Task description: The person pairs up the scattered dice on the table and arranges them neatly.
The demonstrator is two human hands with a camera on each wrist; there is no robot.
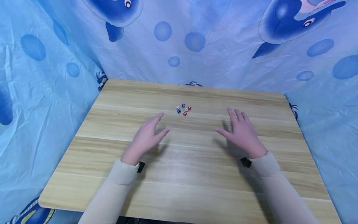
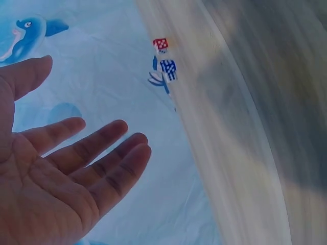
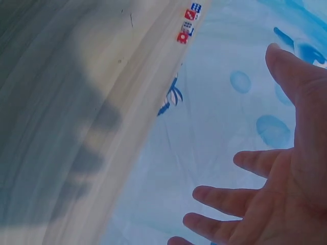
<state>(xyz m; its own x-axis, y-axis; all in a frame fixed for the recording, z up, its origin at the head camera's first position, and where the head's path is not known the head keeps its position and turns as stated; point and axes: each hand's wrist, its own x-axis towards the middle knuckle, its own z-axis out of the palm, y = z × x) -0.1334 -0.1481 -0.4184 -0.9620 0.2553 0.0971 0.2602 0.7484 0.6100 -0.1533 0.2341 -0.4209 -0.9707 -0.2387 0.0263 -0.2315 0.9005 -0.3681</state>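
- Resting on a pale wooden table [image 1: 181, 189], toward the far edge and near the middle from side to side: six small dice [image 1: 186, 109].
- In a loose cluster, some nearly touching: two red dice [image 1: 189, 108], two blue dice [image 1: 179, 111] and two white dice [image 1: 177, 107].
- Held over the wood to the near left of the cluster, above a shadow: a left hand [image 1: 146, 137], empty, fingers straight and relaxed, thumb spread away.
- Held over the wood to the near right, likewise empty: a right hand [image 1: 243, 130], fingers fanned, thumb pointing inward toward the middle.
- Nearer to the dice: the left hand, just short of them, with a reach forward and to the right; farther off: the right hand, with a reach mostly leftward.
- Between the two hands from side to side, but closer to the left: the whole cluster.
- Compact rather than stretched, with no clear long axis across the group.
- Around the table: blue sheeting [image 1: 223, 68] printed with bubbles and dolphins.
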